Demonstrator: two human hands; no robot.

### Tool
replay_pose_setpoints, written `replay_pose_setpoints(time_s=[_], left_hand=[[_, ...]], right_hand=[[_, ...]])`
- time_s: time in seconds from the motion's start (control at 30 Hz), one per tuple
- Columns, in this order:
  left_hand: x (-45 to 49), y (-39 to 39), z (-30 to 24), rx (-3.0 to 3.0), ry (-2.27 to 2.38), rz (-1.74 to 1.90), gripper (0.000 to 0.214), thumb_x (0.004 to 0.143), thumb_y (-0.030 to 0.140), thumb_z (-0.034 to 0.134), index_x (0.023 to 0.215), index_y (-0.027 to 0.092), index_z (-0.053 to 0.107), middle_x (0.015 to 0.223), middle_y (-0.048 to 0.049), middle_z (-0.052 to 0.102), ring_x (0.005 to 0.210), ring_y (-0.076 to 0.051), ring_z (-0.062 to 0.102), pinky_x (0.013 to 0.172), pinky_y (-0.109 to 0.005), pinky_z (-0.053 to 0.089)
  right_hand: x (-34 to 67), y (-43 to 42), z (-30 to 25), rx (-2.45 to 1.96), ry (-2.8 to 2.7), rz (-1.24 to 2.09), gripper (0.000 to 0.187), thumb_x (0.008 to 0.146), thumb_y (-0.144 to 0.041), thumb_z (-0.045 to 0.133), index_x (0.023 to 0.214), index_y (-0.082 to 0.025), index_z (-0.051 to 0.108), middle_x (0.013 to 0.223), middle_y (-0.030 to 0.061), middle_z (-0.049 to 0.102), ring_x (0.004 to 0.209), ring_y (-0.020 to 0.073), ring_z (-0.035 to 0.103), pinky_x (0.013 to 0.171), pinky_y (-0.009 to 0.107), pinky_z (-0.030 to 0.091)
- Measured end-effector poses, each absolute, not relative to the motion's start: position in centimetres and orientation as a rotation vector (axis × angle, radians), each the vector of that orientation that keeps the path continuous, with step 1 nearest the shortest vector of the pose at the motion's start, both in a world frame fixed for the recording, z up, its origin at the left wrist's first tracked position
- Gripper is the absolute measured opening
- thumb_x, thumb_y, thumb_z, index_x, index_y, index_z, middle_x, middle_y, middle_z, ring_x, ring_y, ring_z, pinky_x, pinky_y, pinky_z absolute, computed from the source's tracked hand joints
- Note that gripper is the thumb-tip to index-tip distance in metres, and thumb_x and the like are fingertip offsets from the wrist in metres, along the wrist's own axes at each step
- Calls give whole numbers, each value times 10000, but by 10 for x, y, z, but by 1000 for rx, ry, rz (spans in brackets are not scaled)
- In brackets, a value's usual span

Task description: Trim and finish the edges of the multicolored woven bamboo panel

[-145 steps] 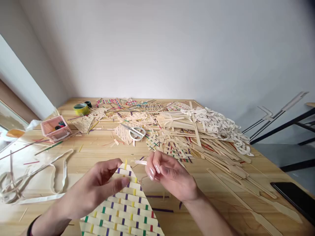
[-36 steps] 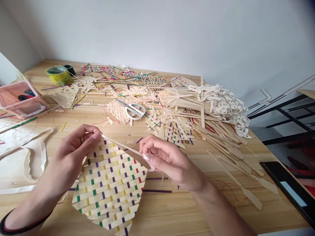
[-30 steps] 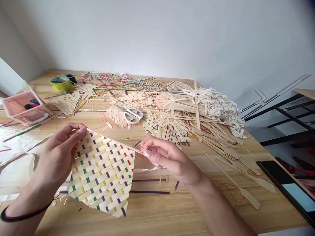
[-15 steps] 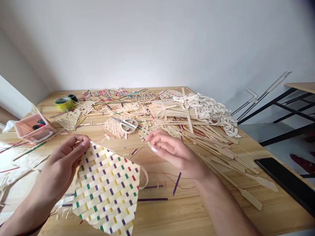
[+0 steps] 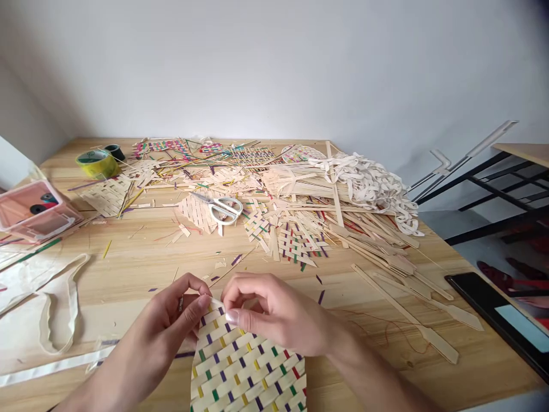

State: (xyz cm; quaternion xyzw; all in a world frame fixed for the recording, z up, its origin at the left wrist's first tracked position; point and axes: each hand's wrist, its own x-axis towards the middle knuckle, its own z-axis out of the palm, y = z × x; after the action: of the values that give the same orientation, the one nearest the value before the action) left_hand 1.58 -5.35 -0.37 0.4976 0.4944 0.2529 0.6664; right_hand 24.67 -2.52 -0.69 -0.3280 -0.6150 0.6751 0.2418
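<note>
A pale woven bamboo-strip panel (image 5: 249, 375) with purple, yellow, green and red pieces stands tilted at the bottom middle, its lower end cut off by the view. My left hand (image 5: 169, 320) pinches its upper left corner between thumb and fingers. Right beside it, my right hand (image 5: 274, 312) grips the top edge, thumb in front and fingers curled; the fingertips behind the edge are hidden. A thin pale edging shows at the corner between both hands. White-handled scissors (image 5: 225, 210) lie on the table beyond the hands.
Behind are woven pieces (image 5: 298, 243), a heap of white cloth tape (image 5: 369, 183) and flat wooden handles (image 5: 437, 343). At left stand a pink plastic box (image 5: 36, 214) and a yellow tape roll (image 5: 98, 166). A phone (image 5: 493, 309) lies at the right table edge (image 5: 454, 252).
The panel and my left hand have moved right and down in view. My right hand, earlier apart from the panel, has come to its top edge. The phone screen has partly lit.
</note>
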Motion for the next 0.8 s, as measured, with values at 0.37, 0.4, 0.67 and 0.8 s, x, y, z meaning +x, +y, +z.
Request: replay_pose_setpoints(time_s=[0.37, 0.4, 0.67, 0.8], left_hand=[[2, -56, -26, 1091, 1198, 642, 333, 972, 577, 631, 1027, 250, 657, 711, 13, 533, 646, -162, 478, 556, -242, 416], [2, -56, -26, 1097, 1197, 620, 340, 982, 586, 609, 1022, 251, 654, 716, 13, 528, 656, -162, 477, 567, -241, 420], [-1, -51, -24, 1102, 1202, 516, 374, 1005, 620, 553, 978, 256, 636, 798, 9, 594, 758, -164, 565, 689, -248, 497], [1, -50, -22, 1067, 1176, 553, 372, 986, 603, 607, 937, 238, 661, 763, 10, 607, 728, -153, 588, 665, -235, 506]], right_hand=[[237, -37, -2, -1091, -1993, 1391, 90, 995, -198, 636, 910, -205, 664, 951, 41, 684, 851, 174, 630, 708, 294, 482], [237, -38, -2, -1094, -2015, 1362, 98, 1001, -200, 632, 907, -207, 659, 955, 43, 676, 865, 181, 627, 723, 303, 483], [238, -40, -2, -1093, -2170, 1239, 150, 1025, -186, 584, 877, -203, 607, 920, 44, 645, 892, 202, 609, 839, 359, 479], [241, -40, 0, -1078, -2097, 1298, 82, 1017, -195, 599, 936, -206, 611, 1010, 45, 680, 945, 194, 633, 859, 343, 483]])
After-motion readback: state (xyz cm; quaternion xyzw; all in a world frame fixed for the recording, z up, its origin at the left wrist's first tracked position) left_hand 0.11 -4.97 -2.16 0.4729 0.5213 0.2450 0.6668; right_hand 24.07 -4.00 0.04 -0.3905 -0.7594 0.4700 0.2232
